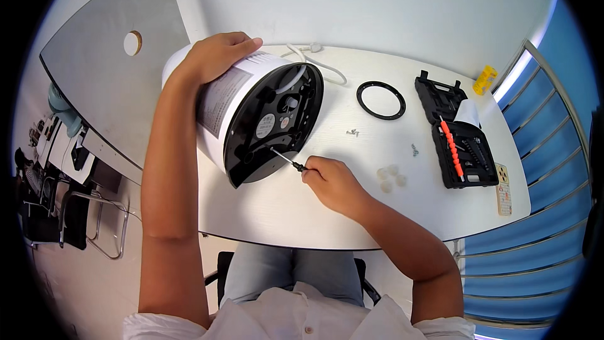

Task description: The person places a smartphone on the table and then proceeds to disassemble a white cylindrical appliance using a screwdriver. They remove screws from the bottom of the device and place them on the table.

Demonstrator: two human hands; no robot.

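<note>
Head camera view, looking down over your lap at a white table [283,220]. A large white cylindrical appliance [242,91] lies on its side on the left part of the table, its black underside [277,110] facing right and toward you. Your left hand [217,56] lies across the upper side of the body, spread over the curve rather than closed round it; some of its fingers are hidden. Your right hand [336,182] is clamped on the dark handle of a thin screwdriver [285,158]. The shaft slants up and left, its tip at the lower part of the underside; whether it sits in a screw is too small to tell. A white cable [304,60] loops out from the underside and lies behind it on the table, near a plug [314,47].

To the right of the appliance lies a flat black ring [359,96]. Nearer you are two small groups of screws, one below the ring [353,132] and one beside the tool case [414,150], and a cluster of pale round pads [401,180]. An open black tool case [469,182] holds an orange flexible rod [452,150]. Just beside the case are a pale remote control [503,190] and, farther back, a small yellow box [485,80].
</note>
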